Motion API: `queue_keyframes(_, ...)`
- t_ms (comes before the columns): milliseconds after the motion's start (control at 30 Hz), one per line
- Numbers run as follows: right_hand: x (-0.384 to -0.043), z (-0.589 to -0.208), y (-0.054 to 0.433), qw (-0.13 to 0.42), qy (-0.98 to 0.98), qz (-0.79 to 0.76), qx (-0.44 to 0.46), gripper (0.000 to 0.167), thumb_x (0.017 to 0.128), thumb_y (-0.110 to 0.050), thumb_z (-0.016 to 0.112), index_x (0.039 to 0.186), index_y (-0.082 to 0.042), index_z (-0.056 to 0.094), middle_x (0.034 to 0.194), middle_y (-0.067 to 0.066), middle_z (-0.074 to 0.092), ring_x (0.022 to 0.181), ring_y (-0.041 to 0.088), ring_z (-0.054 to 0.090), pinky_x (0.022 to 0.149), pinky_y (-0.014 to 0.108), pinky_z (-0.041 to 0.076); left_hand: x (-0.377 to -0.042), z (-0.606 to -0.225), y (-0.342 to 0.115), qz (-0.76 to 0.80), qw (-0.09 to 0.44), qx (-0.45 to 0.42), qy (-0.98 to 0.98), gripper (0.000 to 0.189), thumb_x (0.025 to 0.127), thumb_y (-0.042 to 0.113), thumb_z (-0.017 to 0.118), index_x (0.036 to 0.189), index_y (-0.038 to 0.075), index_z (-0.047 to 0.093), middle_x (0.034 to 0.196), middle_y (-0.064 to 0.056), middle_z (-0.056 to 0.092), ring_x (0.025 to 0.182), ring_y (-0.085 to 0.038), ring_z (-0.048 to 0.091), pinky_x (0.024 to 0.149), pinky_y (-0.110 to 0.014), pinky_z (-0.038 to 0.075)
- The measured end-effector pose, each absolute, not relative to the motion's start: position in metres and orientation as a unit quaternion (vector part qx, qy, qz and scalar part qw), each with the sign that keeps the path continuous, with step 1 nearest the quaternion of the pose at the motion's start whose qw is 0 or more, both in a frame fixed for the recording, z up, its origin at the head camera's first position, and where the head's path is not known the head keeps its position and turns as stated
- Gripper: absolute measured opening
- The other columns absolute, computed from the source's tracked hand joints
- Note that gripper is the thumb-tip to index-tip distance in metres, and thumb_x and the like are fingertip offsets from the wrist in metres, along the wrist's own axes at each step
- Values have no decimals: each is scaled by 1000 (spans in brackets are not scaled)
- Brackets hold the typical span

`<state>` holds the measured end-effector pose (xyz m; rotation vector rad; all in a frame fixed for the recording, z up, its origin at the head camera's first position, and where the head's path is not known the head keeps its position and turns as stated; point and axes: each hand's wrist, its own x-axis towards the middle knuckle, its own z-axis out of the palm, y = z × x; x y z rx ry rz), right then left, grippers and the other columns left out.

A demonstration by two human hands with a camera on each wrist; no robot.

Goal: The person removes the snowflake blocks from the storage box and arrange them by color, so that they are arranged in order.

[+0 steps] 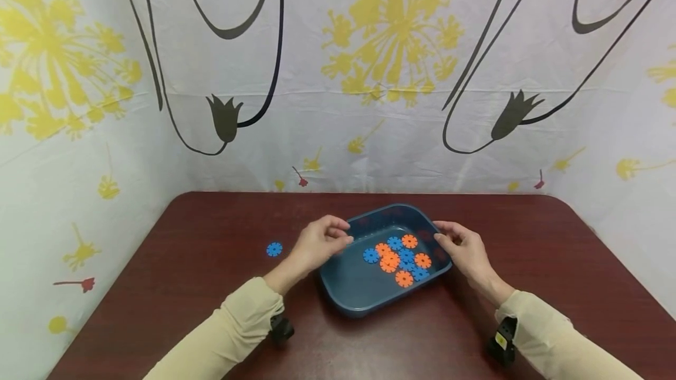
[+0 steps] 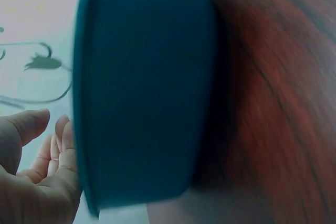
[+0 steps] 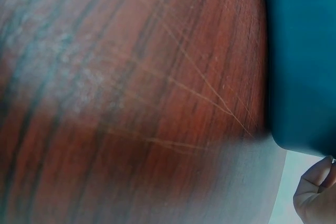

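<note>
Left hand [image 1: 319,244] half-open at blue tray [image 1: 351,289], 9 o'clock; right hand [image 1: 466,248] pinches it, 3 o'clock. Yellow wrist patch [image 1: 501,341] unreadable.

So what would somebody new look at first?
Probably the orange and blue discs bunched in the blue tray, with hands at both ends. One lone blue disc lies on the table, left of the tray. Big yellow flowers decorate the backdrop.
</note>
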<state>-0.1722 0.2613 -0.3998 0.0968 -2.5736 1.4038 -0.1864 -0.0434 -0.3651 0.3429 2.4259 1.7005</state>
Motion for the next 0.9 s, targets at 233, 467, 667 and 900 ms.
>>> queue_keyframes(233,-172,-400,261,107,-874,473,34,31,95,-16,57,122,-2,59,78,9,52,67,16,48,56,21,42,-194,-375,-18,548,118,131,818,33,85,16,70,113,1,60,94,-8,64,77,-15,63,70,-30,55)
queue_keyframes(467,-173,-402,261,108,-875,472,26,30,95,-15,57,122,-2,60,78,8,51,67,13,48,57,20,43,-201,-385,-2,506,143,122,842,32,84,16,71,112,4,61,94,-5,63,80,-15,59,69,-29,52)
queue_keyframes(667,-173,-402,261,107,-873,475,22,30,94,-14,57,122,-1,59,78,9,51,67,11,47,56,20,42,-205,-391,4,475,144,119,860,31,82,16,73,109,4,62,95,-6,64,82,-17,60,69,-30,53)
queue_keyframes(900,-173,-402,261,102,-869,484,23,31,94,-15,57,123,-1,59,78,10,50,67,15,48,55,20,43,-208,-394,8,442,136,117,879,29,81,16,74,106,6,63,96,-6,65,84,-17,60,72,-31,53)
